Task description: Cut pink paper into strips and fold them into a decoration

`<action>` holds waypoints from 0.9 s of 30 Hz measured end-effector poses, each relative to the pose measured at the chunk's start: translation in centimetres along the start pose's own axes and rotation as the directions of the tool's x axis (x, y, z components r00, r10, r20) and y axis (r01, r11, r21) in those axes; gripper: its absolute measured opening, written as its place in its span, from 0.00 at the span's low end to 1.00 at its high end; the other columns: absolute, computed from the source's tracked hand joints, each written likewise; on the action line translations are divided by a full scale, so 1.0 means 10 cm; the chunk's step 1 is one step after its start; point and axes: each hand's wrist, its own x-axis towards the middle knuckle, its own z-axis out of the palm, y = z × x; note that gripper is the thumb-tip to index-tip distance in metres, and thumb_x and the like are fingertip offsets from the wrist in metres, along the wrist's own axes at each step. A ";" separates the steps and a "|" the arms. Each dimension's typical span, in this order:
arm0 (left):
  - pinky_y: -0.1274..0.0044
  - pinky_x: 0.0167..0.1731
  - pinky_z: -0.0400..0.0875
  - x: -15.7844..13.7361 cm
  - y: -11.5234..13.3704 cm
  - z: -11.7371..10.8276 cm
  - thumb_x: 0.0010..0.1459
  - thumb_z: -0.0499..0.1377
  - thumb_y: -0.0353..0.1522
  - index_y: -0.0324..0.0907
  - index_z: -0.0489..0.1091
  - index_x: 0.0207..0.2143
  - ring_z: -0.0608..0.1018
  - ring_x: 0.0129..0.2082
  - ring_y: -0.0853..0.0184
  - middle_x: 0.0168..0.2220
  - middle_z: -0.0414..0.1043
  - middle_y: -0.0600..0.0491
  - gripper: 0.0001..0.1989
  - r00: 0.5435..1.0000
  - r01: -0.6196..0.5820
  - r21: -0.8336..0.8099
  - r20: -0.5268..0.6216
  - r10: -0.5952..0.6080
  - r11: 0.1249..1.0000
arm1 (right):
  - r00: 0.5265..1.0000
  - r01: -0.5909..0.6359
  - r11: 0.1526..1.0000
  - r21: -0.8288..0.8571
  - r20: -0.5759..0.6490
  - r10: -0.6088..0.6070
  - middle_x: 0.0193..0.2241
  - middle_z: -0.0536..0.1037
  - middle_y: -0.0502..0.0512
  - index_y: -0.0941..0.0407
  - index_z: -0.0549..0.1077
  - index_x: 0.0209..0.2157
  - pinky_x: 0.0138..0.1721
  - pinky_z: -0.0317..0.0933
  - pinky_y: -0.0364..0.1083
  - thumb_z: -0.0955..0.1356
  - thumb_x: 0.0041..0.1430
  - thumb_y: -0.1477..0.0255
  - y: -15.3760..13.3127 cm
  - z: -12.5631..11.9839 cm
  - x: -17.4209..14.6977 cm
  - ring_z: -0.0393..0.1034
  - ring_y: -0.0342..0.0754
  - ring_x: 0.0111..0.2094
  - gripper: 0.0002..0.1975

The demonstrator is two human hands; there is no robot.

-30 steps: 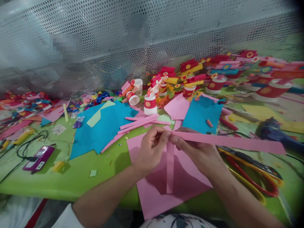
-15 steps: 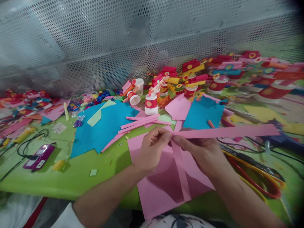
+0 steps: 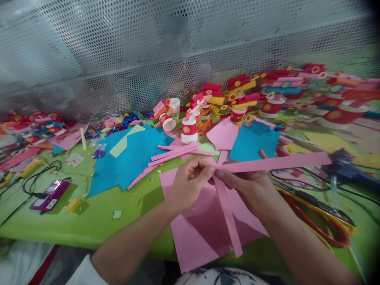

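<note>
Between my two hands are pink paper strips (image 3: pixel 279 162) that cross each other. One strip reaches out to the right, and another pink strip (image 3: pixel 228 215) hangs down toward me. My left hand (image 3: pixel 191 184) pinches the crossing with thumb and bent fingers. Right beside it, my right hand (image 3: pixel 252 186) grips the strips with its thumb on top; its other fingers are partly hidden underneath. Below both hands lies a large pink paper sheet (image 3: pixel 196 241) at the table edge. Several loose pink strips (image 3: pixel 175 153) rest just beyond my left hand.
Blue paper (image 3: pixel 127 158) lies to the left, with more blue paper (image 3: pixel 255 140) ahead. Red-and-white paper cups (image 3: pixel 189 130) stand at the back before a perforated metal panel (image 3: pixel 118 51). Scissors (image 3: pixel 320 221) and a dark glue gun (image 3: pixel 353 170) sit right; a purple power socket (image 3: pixel 50 196) lies left.
The strip reaching right has drawn inward, so its far end sits further left and slightly higher. The hanging strip's lower end has shifted a little right and down. Both hands keep their pinch.
</note>
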 end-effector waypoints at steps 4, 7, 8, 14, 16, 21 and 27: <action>0.75 0.34 0.71 0.01 0.03 -0.01 0.61 0.63 0.35 0.39 0.71 0.28 0.75 0.29 0.70 0.26 0.71 0.54 0.10 0.999 0.040 -0.016 -0.015 -0.040 0.999 | 1.000 -0.001 1.000 0.009 0.016 0.001 0.18 0.69 0.47 0.53 0.73 0.18 0.28 0.61 0.45 0.80 0.44 0.59 0.00 -0.02 0.00 0.63 0.44 0.25 0.18; 0.74 0.35 0.71 0.06 0.07 -0.06 0.60 0.62 0.34 0.39 0.71 0.28 0.76 0.29 0.68 0.27 0.72 0.53 0.10 0.993 0.096 0.027 0.071 -0.097 0.995 | 0.999 -0.016 0.999 -0.036 0.034 0.017 0.18 0.70 0.48 0.53 0.76 0.19 0.27 0.61 0.46 0.80 0.45 0.57 0.00 -0.04 0.00 0.65 0.45 0.25 0.18; 0.74 0.35 0.71 0.07 0.08 -0.08 0.60 0.62 0.34 0.39 0.72 0.28 0.76 0.30 0.68 0.27 0.72 0.53 0.09 0.989 0.101 0.063 0.101 -0.107 0.993 | 0.999 -0.021 0.999 -0.041 0.048 0.023 0.18 0.71 0.48 0.53 0.77 0.20 0.27 0.62 0.46 0.80 0.44 0.56 0.00 -0.04 0.00 0.66 0.46 0.25 0.18; 0.77 0.30 0.64 0.09 0.17 -0.14 0.57 0.62 0.29 0.40 0.72 0.28 0.71 0.29 0.71 0.28 0.71 0.54 0.04 0.982 0.062 0.259 0.154 -0.105 0.964 | 0.981 -0.110 0.993 0.038 0.164 0.102 0.27 0.81 0.52 0.53 0.82 0.28 0.34 0.68 0.47 0.83 0.38 0.59 0.01 -0.04 -0.02 0.74 0.49 0.31 0.17; 0.78 0.30 0.64 0.09 0.20 -0.16 0.56 0.63 0.29 0.40 0.72 0.28 0.71 0.28 0.71 0.28 0.70 0.54 0.04 0.973 0.097 0.246 0.182 -0.144 0.964 | 0.973 -0.136 0.990 0.034 0.192 0.127 0.30 0.83 0.52 0.53 0.83 0.29 0.35 0.69 0.47 0.83 0.39 0.60 0.01 -0.04 -0.02 0.75 0.50 0.33 0.16; 0.77 0.31 0.66 0.13 0.27 -0.27 0.53 0.65 0.30 0.40 0.72 0.27 0.72 0.28 0.70 0.26 0.69 0.55 0.05 0.921 0.197 0.236 0.289 -0.263 0.952 | 0.960 -0.142 0.990 -0.016 0.242 0.142 0.29 0.83 0.53 0.53 0.83 0.30 0.32 0.68 0.47 0.82 0.40 0.59 -0.01 -0.03 -0.04 0.76 0.51 0.31 0.16; 0.79 0.28 0.65 0.13 0.28 -0.31 0.55 0.68 0.36 0.39 0.73 0.30 0.71 0.26 0.73 0.26 0.71 0.55 0.10 0.907 0.233 0.144 0.326 -0.268 0.962 | 0.942 -0.164 0.986 0.036 0.303 0.146 0.25 0.81 0.51 0.53 0.82 0.29 0.29 0.65 0.45 0.81 0.45 0.61 0.03 -0.09 -0.02 0.72 0.47 0.27 0.13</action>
